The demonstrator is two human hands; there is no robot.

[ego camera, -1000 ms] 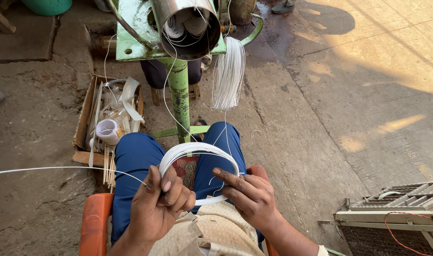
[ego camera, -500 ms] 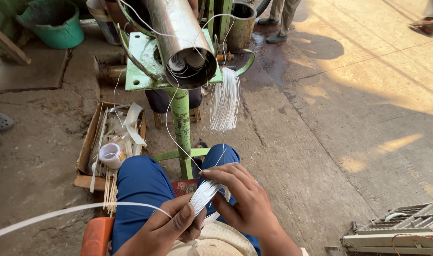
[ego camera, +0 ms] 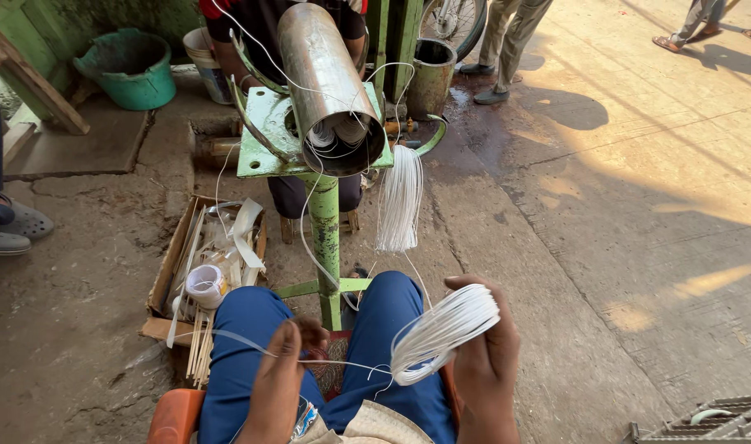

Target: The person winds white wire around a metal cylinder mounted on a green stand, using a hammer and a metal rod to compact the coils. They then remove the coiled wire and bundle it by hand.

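- The right hand point(ego camera: 484, 362) was closed around a coil of white cord point(ego camera: 443, 330), fingers wrapped over its outer edge; the coil sat tilted above the person's right knee.
- The left hand point(ego camera: 278, 380) was pinched shut on a loose white strand point(ego camera: 242, 342) that ran off to the left and across to the coil.
- Both hands were over the blue trousers point(ego camera: 236, 362) of the seated person, with an orange seat point(ego camera: 175, 415) showing at the lower left.
- Directly ahead stood a green metal stand point(ego camera: 324, 247) carrying a slanted steel tube point(ego camera: 326, 82); thin white strands trailed from the tube's mouth.
- A hank of white cord point(ego camera: 398, 199) hung from the stand, just right of the post.
- A cardboard box point(ego camera: 163, 271) of white strips, a small spool and sticks lay on the ground to the left.
- A green basin point(ego camera: 130, 76) stood at the far left.
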